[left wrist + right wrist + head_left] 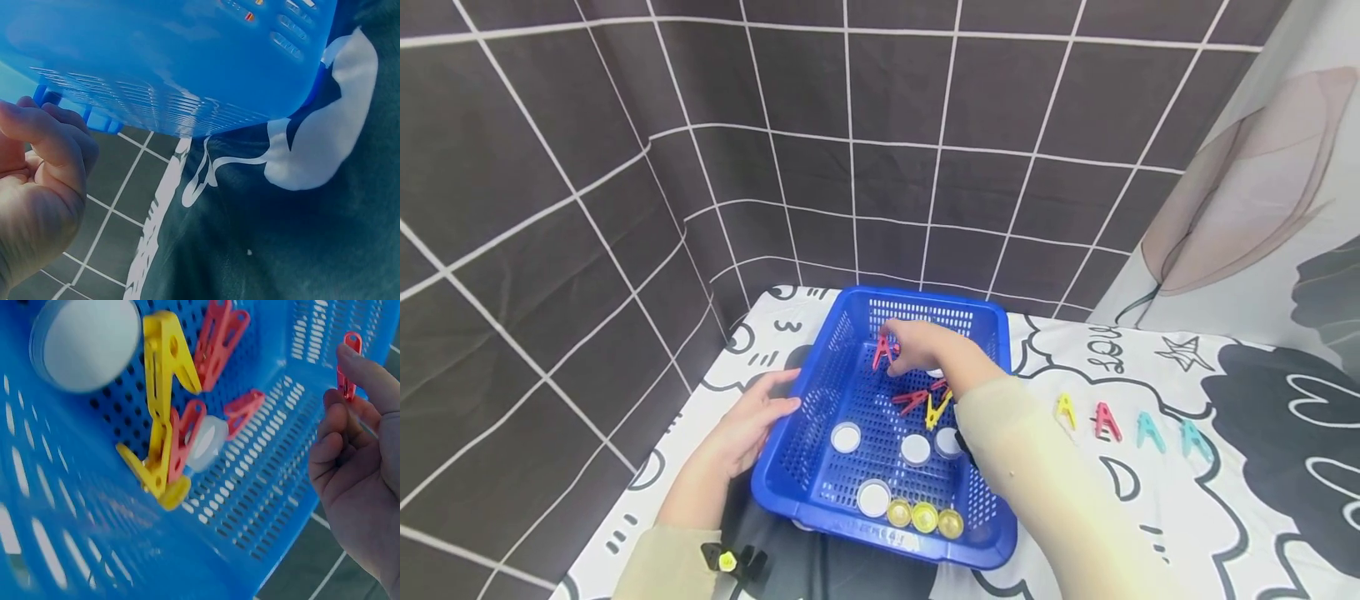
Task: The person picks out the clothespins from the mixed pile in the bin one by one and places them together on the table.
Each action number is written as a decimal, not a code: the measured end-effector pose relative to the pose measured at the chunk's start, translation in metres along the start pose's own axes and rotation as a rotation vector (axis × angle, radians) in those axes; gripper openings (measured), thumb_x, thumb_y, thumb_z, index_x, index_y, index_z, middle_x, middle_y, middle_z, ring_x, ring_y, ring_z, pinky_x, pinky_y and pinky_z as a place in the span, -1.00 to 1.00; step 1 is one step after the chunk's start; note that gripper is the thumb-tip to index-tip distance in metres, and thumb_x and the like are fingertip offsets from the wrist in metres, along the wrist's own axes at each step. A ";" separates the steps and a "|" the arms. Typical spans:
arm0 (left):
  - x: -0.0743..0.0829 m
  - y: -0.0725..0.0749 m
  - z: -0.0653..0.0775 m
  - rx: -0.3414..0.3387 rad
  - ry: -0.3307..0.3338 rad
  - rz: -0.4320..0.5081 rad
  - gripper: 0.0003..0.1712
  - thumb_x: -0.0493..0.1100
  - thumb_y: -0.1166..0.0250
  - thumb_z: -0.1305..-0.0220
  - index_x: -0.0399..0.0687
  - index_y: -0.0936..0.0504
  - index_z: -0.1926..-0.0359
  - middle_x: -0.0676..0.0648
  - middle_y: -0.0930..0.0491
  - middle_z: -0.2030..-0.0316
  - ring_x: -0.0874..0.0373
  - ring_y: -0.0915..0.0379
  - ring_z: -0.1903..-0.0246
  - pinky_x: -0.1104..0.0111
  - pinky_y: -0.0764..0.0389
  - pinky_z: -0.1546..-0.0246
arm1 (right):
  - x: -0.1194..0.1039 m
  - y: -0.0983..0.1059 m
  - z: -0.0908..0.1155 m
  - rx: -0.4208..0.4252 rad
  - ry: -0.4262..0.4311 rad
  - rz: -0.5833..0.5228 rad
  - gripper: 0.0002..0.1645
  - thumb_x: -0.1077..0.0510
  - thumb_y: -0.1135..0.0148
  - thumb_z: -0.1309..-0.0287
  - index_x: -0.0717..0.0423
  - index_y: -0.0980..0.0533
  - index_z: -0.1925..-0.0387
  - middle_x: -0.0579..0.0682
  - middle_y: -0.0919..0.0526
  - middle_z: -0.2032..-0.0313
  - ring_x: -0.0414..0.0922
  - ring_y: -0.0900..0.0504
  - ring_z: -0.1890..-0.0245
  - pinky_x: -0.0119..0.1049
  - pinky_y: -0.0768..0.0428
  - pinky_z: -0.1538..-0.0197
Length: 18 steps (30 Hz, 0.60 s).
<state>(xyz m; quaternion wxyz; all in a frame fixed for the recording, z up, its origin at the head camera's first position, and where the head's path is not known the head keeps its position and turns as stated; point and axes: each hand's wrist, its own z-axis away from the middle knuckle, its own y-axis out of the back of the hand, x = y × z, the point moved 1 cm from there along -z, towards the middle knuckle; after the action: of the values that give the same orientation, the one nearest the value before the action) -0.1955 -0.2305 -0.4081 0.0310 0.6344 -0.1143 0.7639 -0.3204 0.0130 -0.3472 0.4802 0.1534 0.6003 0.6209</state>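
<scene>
Inside the far part of a blue plastic basket [891, 546], my right hand [913, 343] pinches a red clothespin [350, 362] between thumb and index finger. Below that hand, in the basket, lie red clothespins [912, 401] and a yellow clothespin [934, 412]; the right wrist view shows them bunched by the wall with a second yellow clothespin [150, 459]. My left hand [747, 427] is at the basket's left rim, its thumb and index fingertips right at the edge. From the left wrist, this hand's fingers [56, 134] look loosely bent beside the basket's outside.
Several round white-topped containers [846, 437] and three small yellow round ones [924, 517] sit in the basket. To its right, on the patterned cloth, a yellow clothespin [1065, 409], a red clothespin [1107, 422] and two teal clothespins [1150, 432] form a row. Dark tile-patterned fabric [895, 192] stands behind.
</scene>
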 end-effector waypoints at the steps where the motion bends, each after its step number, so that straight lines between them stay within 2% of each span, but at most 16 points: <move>1: 0.000 0.000 0.000 0.000 0.000 0.001 -0.30 -0.26 -0.13 -0.29 -0.11 -0.04 -0.37 -0.34 -0.54 0.08 -0.05 -0.60 0.27 0.12 -0.64 0.28 | 0.001 0.002 0.002 0.006 0.002 -0.003 -0.19 0.12 -0.36 -0.02 0.15 -0.23 -0.29 0.16 -0.43 -0.16 0.08 -0.41 -0.16 -0.02 -0.31 -0.25; 10: -0.001 0.001 0.000 0.003 -0.012 -0.015 -0.33 -0.24 -0.12 -0.31 -0.10 -0.05 -0.37 -0.31 -0.54 0.08 -0.06 -0.59 0.22 0.12 -0.63 0.23 | 0.010 0.022 0.013 0.043 -0.019 -0.072 -0.19 0.11 -0.35 -0.02 0.13 -0.23 -0.29 0.10 -0.57 0.14 -0.01 -0.55 0.12 -0.07 -0.49 -0.06; 18: -0.001 0.001 0.000 0.011 -0.005 -0.018 -0.33 -0.23 -0.13 -0.31 -0.09 -0.06 -0.36 -0.30 -0.55 0.08 -0.05 -0.60 0.22 0.11 -0.63 0.23 | 0.025 0.045 0.031 0.099 -0.033 -0.041 -0.19 0.07 -0.35 -0.01 0.16 -0.23 -0.27 0.14 -0.57 0.13 0.03 -0.55 0.09 -0.04 -0.48 -0.06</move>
<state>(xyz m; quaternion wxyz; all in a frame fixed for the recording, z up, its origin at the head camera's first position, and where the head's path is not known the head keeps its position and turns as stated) -0.1953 -0.2317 -0.4090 0.0341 0.6377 -0.1043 0.7625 -0.3277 0.0591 -0.3099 0.4947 0.1748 0.6252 0.5778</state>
